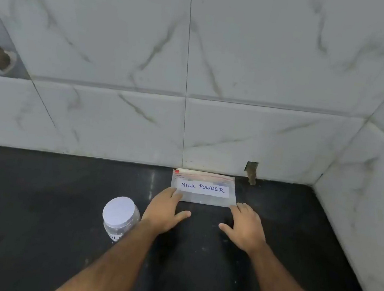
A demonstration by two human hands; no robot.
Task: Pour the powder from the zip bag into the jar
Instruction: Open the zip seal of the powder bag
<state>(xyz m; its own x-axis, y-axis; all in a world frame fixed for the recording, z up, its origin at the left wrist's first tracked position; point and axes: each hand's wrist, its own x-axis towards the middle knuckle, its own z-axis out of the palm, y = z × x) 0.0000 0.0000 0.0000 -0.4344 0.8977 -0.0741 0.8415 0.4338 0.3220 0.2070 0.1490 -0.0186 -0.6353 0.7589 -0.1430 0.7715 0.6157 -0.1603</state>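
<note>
A clear zip bag (203, 188) with a white label reading "MILK POWDER" lies flat on the black counter, its sealed red strip against the wall. My left hand (165, 209) reaches its near left corner, fingers straight and touching the edge. Its near right corner is met by the fingertips of my right hand (244, 224), spread flat. A clear plastic jar (120, 216) with a white lid on stands to the left of my left wrist.
The black counter (32, 197) runs wide to the left. White marble-look tiled walls close it off behind (115, 123) and on the right (361, 204). A small chipped hole (251, 171) sits in the back wall just right of the bag.
</note>
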